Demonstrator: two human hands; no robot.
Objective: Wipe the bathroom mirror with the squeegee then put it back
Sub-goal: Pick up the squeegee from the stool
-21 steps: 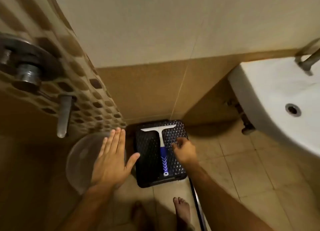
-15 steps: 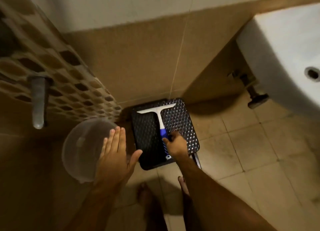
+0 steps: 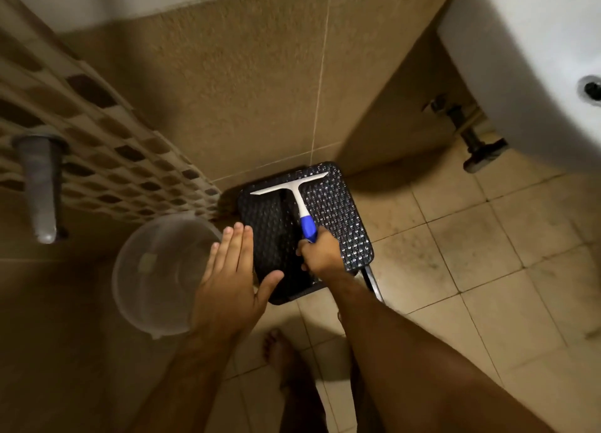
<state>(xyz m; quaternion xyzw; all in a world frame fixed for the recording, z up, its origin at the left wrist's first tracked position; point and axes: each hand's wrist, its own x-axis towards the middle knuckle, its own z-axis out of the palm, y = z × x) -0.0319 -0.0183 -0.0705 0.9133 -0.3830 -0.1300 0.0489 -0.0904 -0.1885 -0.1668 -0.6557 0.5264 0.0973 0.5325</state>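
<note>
**Squeegee on the stool**

The squeegee point(image 3: 294, 198) lies flat on the black woven stool point(image 3: 338, 214), its white blade toward the wall and its white stem running back to a blue grip. My right hand point(image 3: 320, 254) grips that blue end.

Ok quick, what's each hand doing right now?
Left hand: open, fingers straight, holding nothing.
Right hand: gripping the squeegee by its blue handle.
</note>
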